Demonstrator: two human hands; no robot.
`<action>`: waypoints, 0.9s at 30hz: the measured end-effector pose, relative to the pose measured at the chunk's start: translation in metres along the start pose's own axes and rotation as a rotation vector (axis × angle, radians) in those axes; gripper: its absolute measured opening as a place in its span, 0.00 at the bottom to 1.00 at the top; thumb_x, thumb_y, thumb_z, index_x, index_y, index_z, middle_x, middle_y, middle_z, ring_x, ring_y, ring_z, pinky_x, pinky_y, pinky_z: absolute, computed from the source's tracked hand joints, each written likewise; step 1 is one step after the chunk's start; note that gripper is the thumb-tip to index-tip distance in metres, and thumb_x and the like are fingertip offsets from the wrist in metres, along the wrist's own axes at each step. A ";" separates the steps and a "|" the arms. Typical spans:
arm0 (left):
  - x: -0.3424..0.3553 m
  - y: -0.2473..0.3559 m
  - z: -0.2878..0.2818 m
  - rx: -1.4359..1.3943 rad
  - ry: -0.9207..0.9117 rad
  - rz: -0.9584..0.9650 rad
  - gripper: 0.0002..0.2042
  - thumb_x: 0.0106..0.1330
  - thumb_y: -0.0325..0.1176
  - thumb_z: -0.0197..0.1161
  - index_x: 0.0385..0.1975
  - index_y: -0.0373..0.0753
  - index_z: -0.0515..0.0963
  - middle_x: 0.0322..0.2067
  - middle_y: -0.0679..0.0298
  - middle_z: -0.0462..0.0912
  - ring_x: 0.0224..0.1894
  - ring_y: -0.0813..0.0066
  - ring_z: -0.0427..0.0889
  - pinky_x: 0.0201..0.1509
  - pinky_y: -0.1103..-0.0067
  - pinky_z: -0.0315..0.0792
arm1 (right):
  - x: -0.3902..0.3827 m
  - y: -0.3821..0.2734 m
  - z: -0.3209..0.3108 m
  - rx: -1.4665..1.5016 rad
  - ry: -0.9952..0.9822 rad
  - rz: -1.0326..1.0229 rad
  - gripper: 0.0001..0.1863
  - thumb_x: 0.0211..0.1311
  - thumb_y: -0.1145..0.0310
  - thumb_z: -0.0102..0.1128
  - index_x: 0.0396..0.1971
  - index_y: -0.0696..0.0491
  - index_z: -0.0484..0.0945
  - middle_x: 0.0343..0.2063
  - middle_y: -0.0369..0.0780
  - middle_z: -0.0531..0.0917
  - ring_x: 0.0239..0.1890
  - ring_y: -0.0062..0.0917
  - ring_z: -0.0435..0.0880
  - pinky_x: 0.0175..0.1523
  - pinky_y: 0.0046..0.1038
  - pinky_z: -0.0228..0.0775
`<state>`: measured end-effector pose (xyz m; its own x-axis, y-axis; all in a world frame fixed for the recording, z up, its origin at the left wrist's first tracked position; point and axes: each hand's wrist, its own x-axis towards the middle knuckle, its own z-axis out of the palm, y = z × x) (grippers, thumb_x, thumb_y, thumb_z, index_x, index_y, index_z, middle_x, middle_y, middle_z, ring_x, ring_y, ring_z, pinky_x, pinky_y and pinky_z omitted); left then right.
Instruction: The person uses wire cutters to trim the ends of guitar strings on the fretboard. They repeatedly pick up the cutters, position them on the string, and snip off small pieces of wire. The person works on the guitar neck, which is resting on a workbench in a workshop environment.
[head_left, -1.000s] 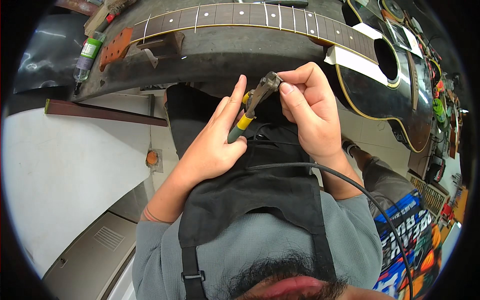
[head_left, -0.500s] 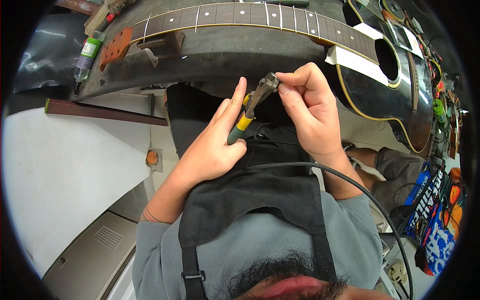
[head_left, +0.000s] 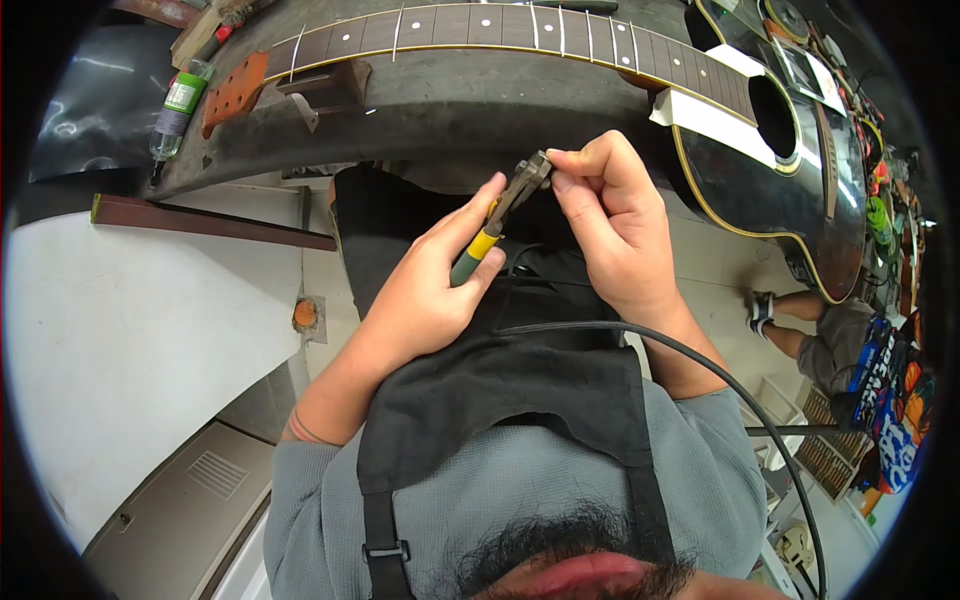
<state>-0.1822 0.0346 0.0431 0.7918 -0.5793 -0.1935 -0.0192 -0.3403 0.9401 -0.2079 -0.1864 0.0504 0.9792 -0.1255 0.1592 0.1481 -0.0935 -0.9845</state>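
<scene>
My left hand (head_left: 435,290) grips pliers (head_left: 484,238) with green and yellow handles and a dark metal head, held upright and tilted to the right. My right hand (head_left: 612,215) pinches at the tip of the jaws; whatever small thing is between thumb and forefinger is too small to make out. Beyond them lies an unstrung guitar neck (head_left: 440,30) with white-dot inlays, a bare wooden headstock (head_left: 234,92) and several pale strips across the fingerboard, joined to a black guitar body (head_left: 740,190) with white covering taped round the sound hole.
A dark workbench (head_left: 440,110) spans the top, with a bottle (head_left: 176,115) at left. A reddish-brown bar (head_left: 200,225) crosses a white board (head_left: 130,330). A black cable (head_left: 700,365) arcs past my right arm. A person in grey shorts (head_left: 838,340) is at the right, near a colourful printed cloth.
The pliers have shifted slightly left and my left fingers have curled a little closer round them. The other person has moved away toward the upper right, uncovering more floor and clutter.
</scene>
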 end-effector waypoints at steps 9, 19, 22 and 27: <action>-0.003 -0.004 -0.006 -0.598 0.116 0.029 0.16 0.88 0.34 0.56 0.67 0.33 0.76 0.27 0.75 0.69 0.24 0.91 0.63 0.27 0.85 0.60 | -0.003 -0.011 0.001 0.286 0.017 0.194 0.08 0.86 0.73 0.55 0.55 0.59 0.74 0.27 0.33 0.78 0.27 0.12 0.73 0.34 0.22 0.69; 0.003 -0.009 0.000 -0.627 0.197 0.240 0.14 0.87 0.33 0.57 0.63 0.32 0.73 0.29 0.68 0.70 0.25 0.83 0.68 0.28 0.80 0.67 | 0.000 -0.009 0.002 0.546 -0.153 0.245 0.12 0.89 0.66 0.47 0.55 0.61 0.70 0.28 0.43 0.85 0.37 0.32 0.92 0.52 0.32 0.83; 0.004 -0.004 0.003 -0.621 0.228 0.206 0.13 0.85 0.30 0.60 0.62 0.33 0.73 0.30 0.67 0.72 0.26 0.83 0.69 0.28 0.80 0.68 | 0.000 -0.010 0.003 0.571 -0.176 0.270 0.13 0.90 0.63 0.45 0.54 0.58 0.71 0.28 0.44 0.86 0.41 0.38 0.94 0.50 0.32 0.82; 0.004 -0.004 0.004 -0.625 0.206 0.207 0.14 0.83 0.29 0.63 0.62 0.32 0.75 0.33 0.67 0.76 0.27 0.85 0.71 0.30 0.82 0.67 | -0.001 -0.011 0.003 0.568 -0.189 0.294 0.13 0.90 0.62 0.44 0.54 0.56 0.73 0.28 0.44 0.86 0.43 0.39 0.94 0.48 0.31 0.81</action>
<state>-0.1816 0.0312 0.0373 0.9108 -0.4127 0.0068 0.1240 0.2893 0.9492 -0.2098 -0.1819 0.0611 0.9898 0.1133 -0.0865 -0.1294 0.4594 -0.8788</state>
